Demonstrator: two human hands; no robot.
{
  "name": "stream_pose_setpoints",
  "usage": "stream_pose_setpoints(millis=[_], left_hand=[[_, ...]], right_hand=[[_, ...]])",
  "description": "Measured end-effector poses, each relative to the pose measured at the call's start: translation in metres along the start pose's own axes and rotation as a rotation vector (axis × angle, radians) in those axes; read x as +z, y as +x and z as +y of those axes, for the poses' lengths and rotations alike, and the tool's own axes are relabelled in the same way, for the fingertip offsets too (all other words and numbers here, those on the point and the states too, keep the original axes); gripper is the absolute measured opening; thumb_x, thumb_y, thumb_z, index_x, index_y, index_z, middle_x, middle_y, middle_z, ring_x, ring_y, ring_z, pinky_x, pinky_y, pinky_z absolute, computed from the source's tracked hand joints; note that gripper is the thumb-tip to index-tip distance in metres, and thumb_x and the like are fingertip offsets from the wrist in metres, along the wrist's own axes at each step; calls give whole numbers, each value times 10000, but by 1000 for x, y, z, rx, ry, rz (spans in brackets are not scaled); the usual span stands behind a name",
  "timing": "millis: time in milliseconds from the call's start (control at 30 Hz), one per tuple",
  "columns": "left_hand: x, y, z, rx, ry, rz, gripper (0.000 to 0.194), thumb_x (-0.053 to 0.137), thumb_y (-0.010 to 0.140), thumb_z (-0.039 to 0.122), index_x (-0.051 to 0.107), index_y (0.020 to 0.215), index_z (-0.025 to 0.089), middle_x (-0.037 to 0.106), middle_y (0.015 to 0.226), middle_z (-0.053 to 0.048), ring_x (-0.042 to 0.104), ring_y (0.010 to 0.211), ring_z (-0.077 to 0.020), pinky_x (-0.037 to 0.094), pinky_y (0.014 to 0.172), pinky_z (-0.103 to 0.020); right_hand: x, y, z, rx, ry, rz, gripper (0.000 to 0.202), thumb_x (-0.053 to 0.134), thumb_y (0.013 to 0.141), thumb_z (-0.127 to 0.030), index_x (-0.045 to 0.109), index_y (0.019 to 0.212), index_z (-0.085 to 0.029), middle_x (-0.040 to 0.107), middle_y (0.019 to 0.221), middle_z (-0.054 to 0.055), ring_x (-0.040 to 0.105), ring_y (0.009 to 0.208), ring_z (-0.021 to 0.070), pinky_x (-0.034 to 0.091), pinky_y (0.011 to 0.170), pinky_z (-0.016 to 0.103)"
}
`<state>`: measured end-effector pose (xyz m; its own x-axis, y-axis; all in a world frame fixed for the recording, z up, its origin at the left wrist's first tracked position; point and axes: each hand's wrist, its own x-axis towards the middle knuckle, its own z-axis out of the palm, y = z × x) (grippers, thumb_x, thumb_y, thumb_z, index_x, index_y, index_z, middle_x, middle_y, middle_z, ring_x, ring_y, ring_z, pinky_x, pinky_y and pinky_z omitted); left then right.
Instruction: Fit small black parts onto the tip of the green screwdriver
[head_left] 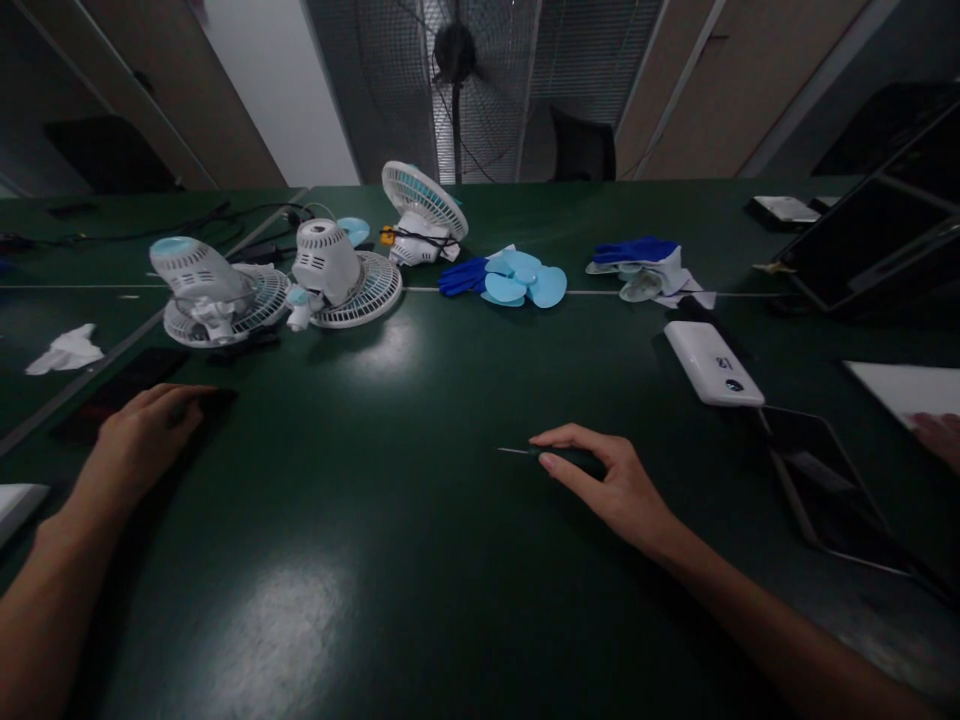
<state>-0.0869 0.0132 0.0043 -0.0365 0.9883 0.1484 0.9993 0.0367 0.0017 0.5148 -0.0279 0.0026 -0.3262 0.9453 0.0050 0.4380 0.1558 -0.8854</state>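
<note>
My right hand (611, 480) is closed around the dark handle of a screwdriver (568, 459), low over the green table (420, 560); its thin metal shaft points left. At the left, my left hand (150, 425) rests at the table with curled fingers around or on a small dark object (217, 394), too dim to make out. Beside that hand lies a dark flat item (124, 385). Farther back are two white fan heads lying grille down, one at the left (199, 280) and one right of it (330, 265).
A third small fan (424, 215) stands behind. Light blue blades (525, 279) lie by blue gloves (461, 277); more gloves (637, 262) lie right. A white power bank (712, 362) and a tablet (829, 485) are at the right, near another person's hand (939, 436).
</note>
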Motion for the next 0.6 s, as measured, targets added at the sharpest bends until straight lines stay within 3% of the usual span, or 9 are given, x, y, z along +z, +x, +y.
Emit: stream_pose_setpoints(millis=[200,333,500,600], left_hand=[[-5,-2,14,-91,-6,126,438,464,963,436,645,1274,187,617,1315,-90,662,1032,-244,519,829,-301],[-3,0,15,-64,-24,194,429,446,970,443,669,1227,182,645,1296,-88,656,1095,-261,506,892,-317],[-4,-3,17,-194,-106,209,439,456,974,461,645,1300,236,719,1177,-2,686,905,-208,518,805,-281],[-6,-7,19,-174,-172,262,463,489,959,470,660,1325,245,685,1297,8,683,999,-222,520,826,-273]], right_hand=[[-1,1,-1,4,-7,-1,228,637,1006,-380,737,1195,-300,755,1125,42,706,1052,253,575,862,406],[-1,1,2,14,-6,-4,230,639,1007,-391,736,1196,-304,752,1132,42,704,1060,258,574,868,415],[-3,0,0,26,19,-22,218,634,1011,-381,730,1194,-312,745,1130,29,706,1054,244,577,861,395],[-3,1,-2,37,15,-30,223,627,1012,-381,728,1199,-313,742,1127,27,704,1052,242,573,861,396]])
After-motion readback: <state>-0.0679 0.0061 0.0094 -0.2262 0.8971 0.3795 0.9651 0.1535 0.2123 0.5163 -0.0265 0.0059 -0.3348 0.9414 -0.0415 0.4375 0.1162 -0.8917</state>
